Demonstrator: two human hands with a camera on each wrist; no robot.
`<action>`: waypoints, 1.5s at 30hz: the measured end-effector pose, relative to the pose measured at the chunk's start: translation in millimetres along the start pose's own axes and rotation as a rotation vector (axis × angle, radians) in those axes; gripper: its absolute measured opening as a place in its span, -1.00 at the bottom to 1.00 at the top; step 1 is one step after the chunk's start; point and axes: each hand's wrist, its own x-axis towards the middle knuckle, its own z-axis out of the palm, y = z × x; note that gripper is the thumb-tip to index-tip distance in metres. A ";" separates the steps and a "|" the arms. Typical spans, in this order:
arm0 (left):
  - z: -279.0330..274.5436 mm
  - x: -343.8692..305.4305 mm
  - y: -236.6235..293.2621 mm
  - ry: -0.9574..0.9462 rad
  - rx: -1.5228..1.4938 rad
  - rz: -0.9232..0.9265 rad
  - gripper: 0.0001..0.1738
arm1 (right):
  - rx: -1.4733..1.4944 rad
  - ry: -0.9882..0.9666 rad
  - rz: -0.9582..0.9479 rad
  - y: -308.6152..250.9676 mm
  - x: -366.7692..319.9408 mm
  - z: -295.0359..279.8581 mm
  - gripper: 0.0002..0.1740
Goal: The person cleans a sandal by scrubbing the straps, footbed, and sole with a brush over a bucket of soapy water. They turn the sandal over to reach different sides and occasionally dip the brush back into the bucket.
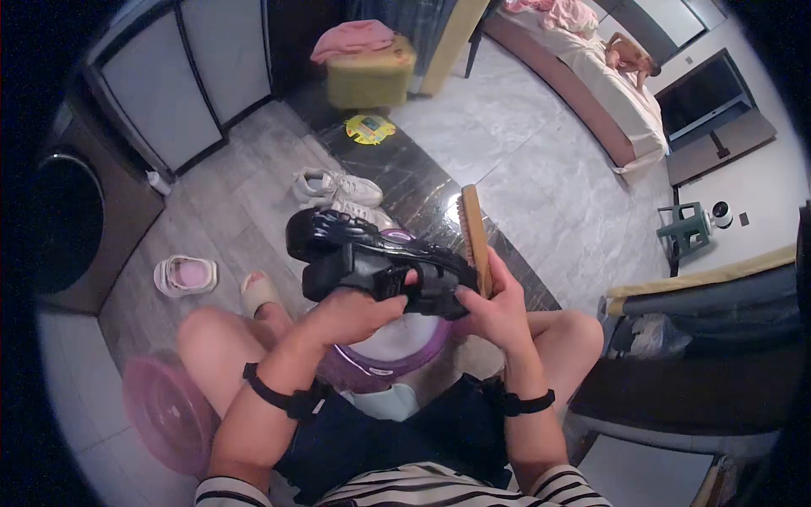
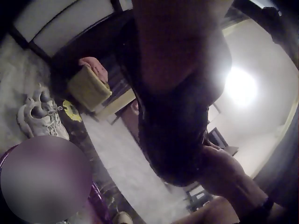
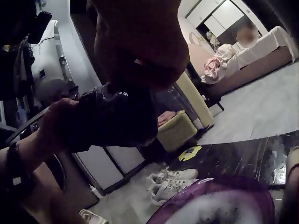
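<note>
A chunky black shoe (image 1: 351, 269) with a glossy, ridged sole is held over a purple basin (image 1: 372, 380). My left hand (image 1: 359, 317) grips it near the middle, thumb across its side. At the other end, my right hand (image 1: 500, 313) has its thumb against the shoe and fingers round a wooden brush (image 1: 477, 232), whose bristles face left. Whitish suds (image 3: 224, 207) fill the basin below. Both wrist views show the shoe as a dark shape.
White sneakers (image 1: 351, 193) stand beyond the basin. A pink tub (image 1: 169, 414) and a white clog (image 1: 186, 276) lie to the left. Farther off are a yellow stool (image 1: 367, 84), a bed (image 1: 583, 101) with a person on it, and a green stool (image 1: 686, 226).
</note>
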 end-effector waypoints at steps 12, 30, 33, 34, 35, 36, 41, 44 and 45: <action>-4.2 22.1 -8.2 0.224 -1.071 -0.092 -0.15 | -0.247 0.279 -0.280 -5.1 1.1 17.0 -0.23; 0.2 16.8 -8.4 0.250 -0.752 0.062 -0.65 | -0.447 0.297 -0.335 8.6 0.6 11.3 -0.24; 6.4 21.1 -22.0 0.292 -0.691 0.078 -0.68 | -0.488 0.162 -0.335 -21.0 -16.6 24.0 -0.29; 8.2 22.0 -22.3 0.307 -0.697 0.070 -0.70 | -0.485 0.101 -0.331 -31.8 -23.6 29.7 -0.31; 8.8 22.3 -19.5 0.322 -0.671 0.042 -0.70 | -0.535 0.005 -0.303 -50.0 -31.6 35.7 -0.38; 7.9 21.0 -12.5 0.339 -0.645 0.016 -0.69 | -0.513 -0.029 -0.302 -50.2 -36.0 40.8 -0.40; -4.7 15.0 -4.4 0.283 -0.063 -0.123 -0.73 | -0.602 -0.115 -0.244 -57.1 -41.6 53.1 -0.45; 2.0 21.4 -40.2 0.270 0.027 0.075 -0.73 | -0.595 -0.147 -0.198 -66.8 -43.3 59.0 -0.48; 1.8 22.8 -43.5 0.235 -0.026 0.100 -0.73 | -0.534 -0.151 -0.194 -66.1 -46.1 61.1 -0.47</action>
